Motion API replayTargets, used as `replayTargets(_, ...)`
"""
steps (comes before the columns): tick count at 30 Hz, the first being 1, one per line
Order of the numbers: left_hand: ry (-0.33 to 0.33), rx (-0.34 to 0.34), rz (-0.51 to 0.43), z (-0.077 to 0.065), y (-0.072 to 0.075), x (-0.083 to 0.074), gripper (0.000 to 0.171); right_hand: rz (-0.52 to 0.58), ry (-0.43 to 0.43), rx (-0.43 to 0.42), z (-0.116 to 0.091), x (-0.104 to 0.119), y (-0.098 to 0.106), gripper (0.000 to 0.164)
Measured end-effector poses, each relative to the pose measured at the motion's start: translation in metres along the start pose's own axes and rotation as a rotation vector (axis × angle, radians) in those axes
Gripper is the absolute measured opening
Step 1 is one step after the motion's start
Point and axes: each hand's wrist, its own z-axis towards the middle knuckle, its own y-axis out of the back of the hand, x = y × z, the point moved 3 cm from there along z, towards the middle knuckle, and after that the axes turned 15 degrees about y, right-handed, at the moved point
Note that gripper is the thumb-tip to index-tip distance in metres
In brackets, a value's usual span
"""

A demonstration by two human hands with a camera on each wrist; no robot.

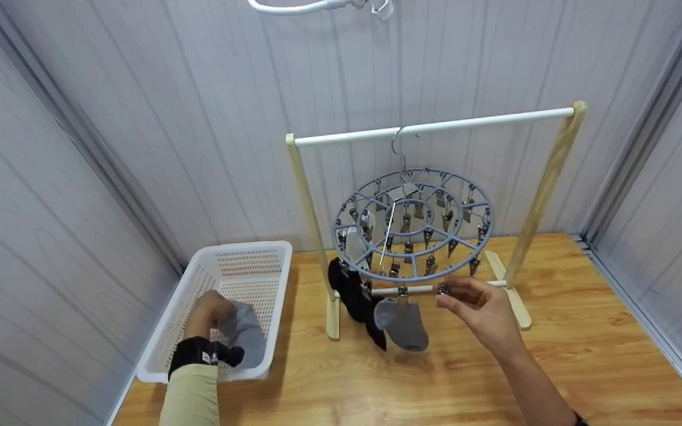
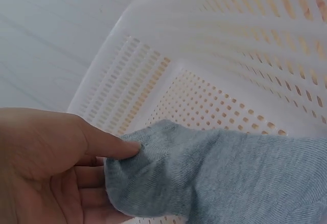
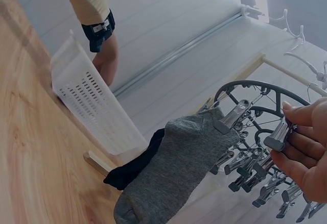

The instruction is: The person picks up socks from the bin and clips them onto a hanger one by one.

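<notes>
Inside the white basket (image 1: 286, 266), my left hand (image 1: 212, 306) pinches a grey sock (image 2: 235, 175) at one end, thumb on top and fingers underneath. The rest of that sock stretches across the basket floor. My right hand (image 1: 489, 316) holds a metal clip (image 3: 278, 134) between thumb and fingers at the front rim of the round clip hanger (image 1: 415, 277). Just left of this hand, another grey sock (image 1: 409, 328) hangs from a neighbouring clip. Black socks (image 1: 353, 299) hang further left, partly behind the ring. Something white (image 1: 354, 248) hangs there too.
The hanger's hook (image 1: 399, 142) sits over the white bar (image 1: 483, 121) of a wooden-legged rack (image 1: 545, 177). Several clips dangle around the ring. Panelled walls (image 1: 211, 148) enclose the wooden tabletop (image 1: 341, 384). A white hooked fixture (image 1: 299, 8) is up on the back wall.
</notes>
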Motion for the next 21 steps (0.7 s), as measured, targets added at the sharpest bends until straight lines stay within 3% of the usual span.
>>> replayTargets(6, -0.068, -0.043, -0.049, 0.000, 0.005, 0.000, 0.038, 0.017, -0.003, -0.002, 0.000, 0.001, 0.000, 0.030)
replayTargets(14, -0.190, -0.115, -0.033, -0.017, 0.022, -0.009, 0.039, -0.014, -0.005, 0.007, 0.000, 0.002, 0.000, 0.031)
replayTargets(21, -0.217, -0.153, -0.083, -0.028, 0.035, -0.015, 0.042, -0.016, 0.001, 0.005, 0.000, 0.002, 0.000, 0.030)
